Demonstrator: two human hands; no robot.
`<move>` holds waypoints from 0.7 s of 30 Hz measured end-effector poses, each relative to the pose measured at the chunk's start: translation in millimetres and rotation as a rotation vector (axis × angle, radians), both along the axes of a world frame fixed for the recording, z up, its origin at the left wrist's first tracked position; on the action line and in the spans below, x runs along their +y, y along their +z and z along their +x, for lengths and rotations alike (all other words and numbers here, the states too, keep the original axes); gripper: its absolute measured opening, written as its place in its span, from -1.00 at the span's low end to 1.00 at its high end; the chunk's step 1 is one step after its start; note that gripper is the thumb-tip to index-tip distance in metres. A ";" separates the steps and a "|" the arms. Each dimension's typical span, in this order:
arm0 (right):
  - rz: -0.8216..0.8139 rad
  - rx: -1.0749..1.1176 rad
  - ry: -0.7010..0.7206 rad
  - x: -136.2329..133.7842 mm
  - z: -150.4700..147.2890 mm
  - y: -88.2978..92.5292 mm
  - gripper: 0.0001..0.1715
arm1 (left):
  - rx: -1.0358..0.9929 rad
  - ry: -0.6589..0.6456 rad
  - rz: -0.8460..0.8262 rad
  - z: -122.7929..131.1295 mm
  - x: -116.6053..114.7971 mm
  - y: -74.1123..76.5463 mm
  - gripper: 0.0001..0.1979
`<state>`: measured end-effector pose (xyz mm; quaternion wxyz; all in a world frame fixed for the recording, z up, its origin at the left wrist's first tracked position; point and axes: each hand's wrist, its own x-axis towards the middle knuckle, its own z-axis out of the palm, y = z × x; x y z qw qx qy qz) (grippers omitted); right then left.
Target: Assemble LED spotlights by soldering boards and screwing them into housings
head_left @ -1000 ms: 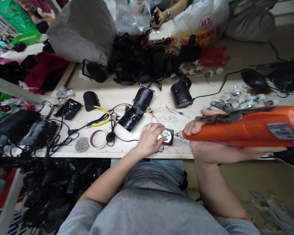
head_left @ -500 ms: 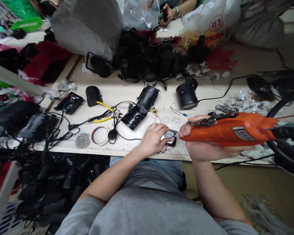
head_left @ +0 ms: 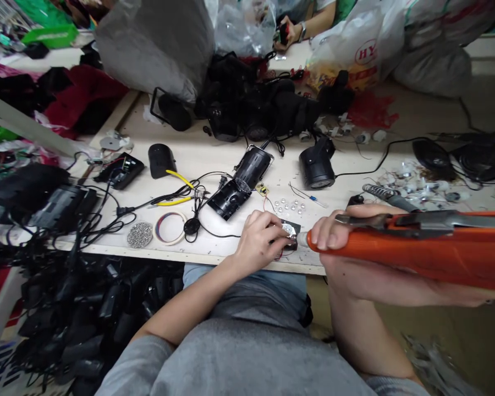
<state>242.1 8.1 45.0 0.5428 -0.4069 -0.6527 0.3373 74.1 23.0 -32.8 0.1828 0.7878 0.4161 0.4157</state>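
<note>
My right hand (head_left: 334, 236) is wrapped round an orange electric screwdriver (head_left: 412, 250), which lies nearly level and points left. Its tip (head_left: 303, 239) reaches close to the fingertips of my left hand (head_left: 260, 237). Those fingers are bent and drawn together over a small dark square part (head_left: 296, 226) with a pale round piece (head_left: 287, 229) on it. Whatever they pinch is hidden. Red wires show beneath the fingers. Just behind lie several small silver round pieces (head_left: 289, 207) and a little circuit board (head_left: 262, 189) with thin wires.
An opened black lamp-like housing (head_left: 230, 196), yellow-handled pliers (head_left: 175, 203), a tape roll (head_left: 169, 229) and a dish of screws (head_left: 139, 235) lie leftward. Another black housing (head_left: 317, 165) stands behind. Black units and bags (head_left: 154, 49) fill the back, where another person's hand (head_left: 286, 34) holds something.
The screwdriver has swung nearer to me, and its body now runs off the right edge. My left fingers have shifted, and the round piece they held no longer shows between them.
</note>
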 end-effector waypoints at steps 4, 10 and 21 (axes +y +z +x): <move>0.012 0.398 0.051 12.4 -18.7 -9.2 -0.04 | 0.017 0.118 -0.038 -4.0 -2.8 -4.3 -0.79; -0.130 0.444 0.013 34.1 -32.7 -22.5 -0.02 | 0.034 0.093 -0.128 -2.7 -3.3 -7.9 -0.75; -0.146 0.417 0.097 33.0 -33.9 -25.4 -0.03 | 0.122 0.092 -0.167 -1.1 -1.2 -13.0 -0.79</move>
